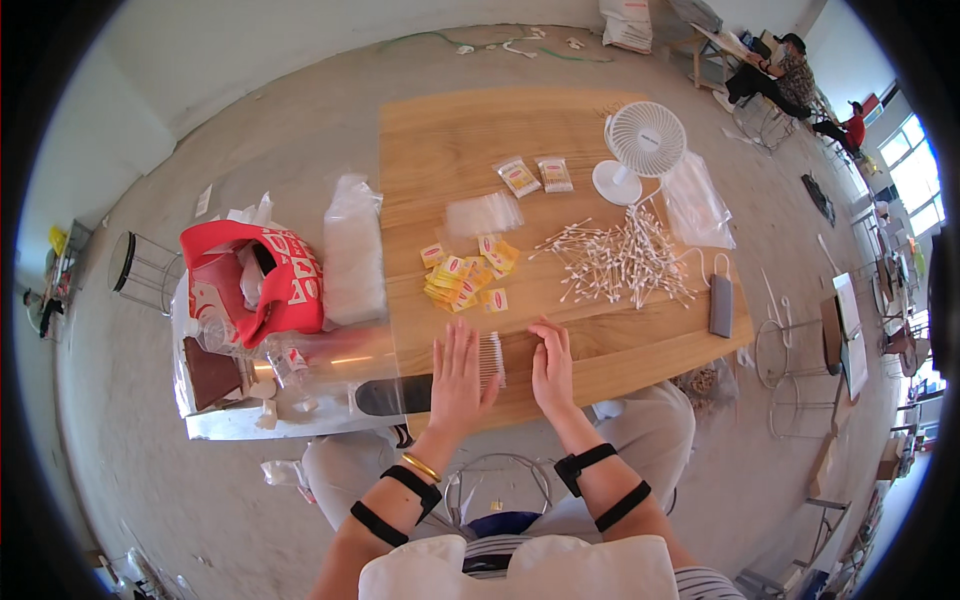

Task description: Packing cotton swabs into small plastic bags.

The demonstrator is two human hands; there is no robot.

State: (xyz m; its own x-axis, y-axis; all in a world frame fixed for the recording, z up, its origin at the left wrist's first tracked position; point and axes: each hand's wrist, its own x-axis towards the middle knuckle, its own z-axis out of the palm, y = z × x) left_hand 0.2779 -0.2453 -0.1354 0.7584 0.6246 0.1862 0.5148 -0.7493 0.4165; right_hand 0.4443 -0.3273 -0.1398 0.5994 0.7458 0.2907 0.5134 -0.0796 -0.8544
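Note:
Near the table's front edge, a neat row of white cotton swabs (492,360) lies between my two hands. My left hand (459,378) rests beside the row's left side, its fingers stretched out and nothing in them. To the right, apart from the swabs, my right hand (552,368) is held with its fingers slightly bent and no object visible in it. A dark, rounded oblong thing (392,396) lies just left of my left hand. Beyond the hands are a scatter of small yellow cards (465,277) and a big loose heap of cotton swabs (630,258).
Clear plastic sleeves (483,215) and two filled packets (518,177) lie farther back. A white fan (640,145) stands at the back right, cabled to a grey power bank (720,305). At left are a red bag (300,290), plastic bags (353,255) and a clear bottle (288,368).

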